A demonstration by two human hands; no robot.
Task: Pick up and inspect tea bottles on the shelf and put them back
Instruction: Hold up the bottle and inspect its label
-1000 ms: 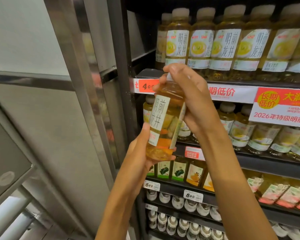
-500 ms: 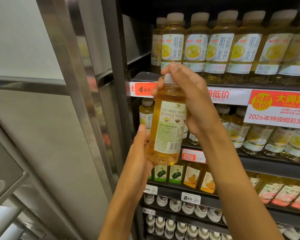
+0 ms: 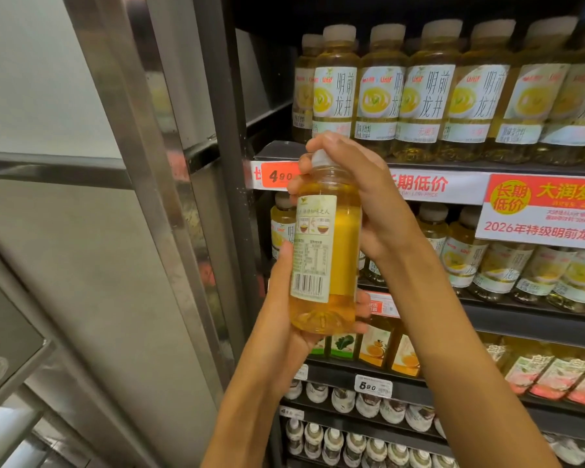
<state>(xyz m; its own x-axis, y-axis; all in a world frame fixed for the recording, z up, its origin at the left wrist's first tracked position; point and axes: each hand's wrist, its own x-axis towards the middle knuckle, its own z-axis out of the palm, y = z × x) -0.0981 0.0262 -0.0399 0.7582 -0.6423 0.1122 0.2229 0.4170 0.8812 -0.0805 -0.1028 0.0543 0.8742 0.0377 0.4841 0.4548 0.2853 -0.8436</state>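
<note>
A tea bottle (image 3: 328,261) of amber liquid stands upright in front of the shelf, its back label with the barcode facing me. My left hand (image 3: 284,319) cups its base, thumb up the left side and fingertips curled round the bottom right. My right hand (image 3: 355,194) grips the white cap and neck from above. More tea bottles (image 3: 382,96) of the same kind line the top shelf, and others (image 3: 466,251) stand on the shelf below.
A red price tag (image 3: 279,175) and a large promo sign (image 3: 541,211) hang on the shelf edges (image 3: 453,187). Lower shelves hold juice bottles (image 3: 375,342) and small white-capped bottles (image 3: 368,447). A dark upright post (image 3: 227,163) and steel panels (image 3: 122,231) bound the left side.
The bottle has turned between my hands, from its front label to the back label with the barcode. Both hands keep their hold, and my view has shifted slightly.
</note>
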